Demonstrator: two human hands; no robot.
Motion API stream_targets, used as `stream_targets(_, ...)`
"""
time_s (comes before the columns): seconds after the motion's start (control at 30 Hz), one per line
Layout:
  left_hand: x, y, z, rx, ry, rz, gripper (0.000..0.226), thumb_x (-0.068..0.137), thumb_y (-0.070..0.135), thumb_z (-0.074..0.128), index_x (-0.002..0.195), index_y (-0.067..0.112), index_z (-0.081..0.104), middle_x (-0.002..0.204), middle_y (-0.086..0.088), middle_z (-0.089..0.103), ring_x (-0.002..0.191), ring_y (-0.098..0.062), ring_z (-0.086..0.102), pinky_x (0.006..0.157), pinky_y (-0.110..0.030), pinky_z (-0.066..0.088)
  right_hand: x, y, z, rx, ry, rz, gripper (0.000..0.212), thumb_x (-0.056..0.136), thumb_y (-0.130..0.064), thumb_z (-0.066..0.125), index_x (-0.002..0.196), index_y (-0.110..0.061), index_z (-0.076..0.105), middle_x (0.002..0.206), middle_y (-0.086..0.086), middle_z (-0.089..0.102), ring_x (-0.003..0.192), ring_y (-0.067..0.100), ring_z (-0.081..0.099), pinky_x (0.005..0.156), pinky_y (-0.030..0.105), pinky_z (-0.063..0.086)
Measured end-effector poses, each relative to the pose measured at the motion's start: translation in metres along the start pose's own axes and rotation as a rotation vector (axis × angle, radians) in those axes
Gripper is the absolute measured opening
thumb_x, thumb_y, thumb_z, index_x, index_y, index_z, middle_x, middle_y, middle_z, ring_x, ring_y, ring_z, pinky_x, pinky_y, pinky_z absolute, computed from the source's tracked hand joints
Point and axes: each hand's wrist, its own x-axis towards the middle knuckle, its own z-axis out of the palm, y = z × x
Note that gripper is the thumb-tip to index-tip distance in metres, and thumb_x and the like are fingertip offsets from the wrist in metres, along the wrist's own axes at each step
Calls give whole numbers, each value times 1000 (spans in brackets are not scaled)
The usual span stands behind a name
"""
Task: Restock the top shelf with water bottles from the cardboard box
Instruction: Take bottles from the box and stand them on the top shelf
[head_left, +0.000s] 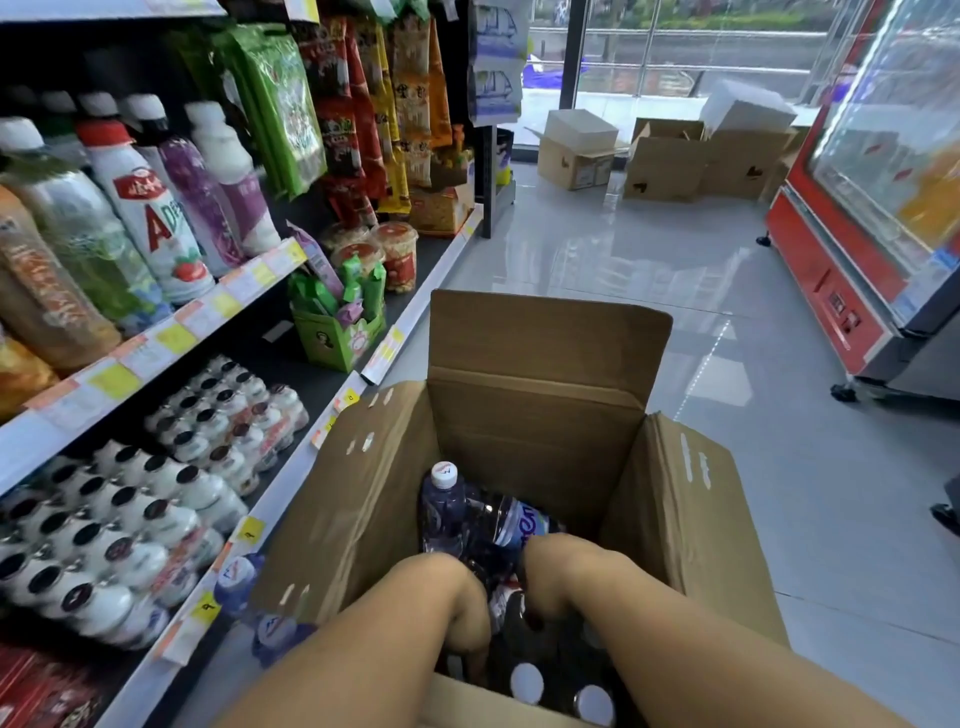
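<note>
- Water bottles (470, 512) lie and stand inside the open cardboard box (540, 415), which sits on the floor (675, 270) just beside the shelving; one bottle with a white cap leans tilted toward the box's far left corner, and two more white caps show upright at the near edge.
- Both forearms reach down into the box. The left hand (460, 605) has its fingers curled down among the bottles; the right hand (548, 582) curls over a bottle top. Whether either truly grips a bottle I cannot tell, as the fingertips are hidden.
- The box's four flaps stand up around the opening, the left flap close against the shelf edge.
- Two blue-capped bottles (249, 603) sit low by the shelf, just left of the box.
- Shelves on the left carry tall drink bottles (150, 208), one with a large red "A" on its label, and rows of small white bottles (130, 509) below.
- Yellow price tags (249, 530) line the shelf edges; the writing is too blurred to read.
- Hanging snack bags (363, 104) and a green display carton (337, 332) sit further along.
- More cardboard boxes (670, 161) rest by the window; a red freezer (857, 234) stands on the right.
</note>
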Motion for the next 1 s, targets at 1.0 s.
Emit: stream_targets(1.0, -32, -8, 21, -230, 555, 91, 26, 90, 12, 58, 111, 21, 70, 117, -7, 68, 107, -27, 64, 90, -32, 51, 2, -8, 18, -134, 38, 11, 45, 88, -28, 66, 129, -15, 53, 127, 9, 61, 114, 29, 59, 96, 39, 49)
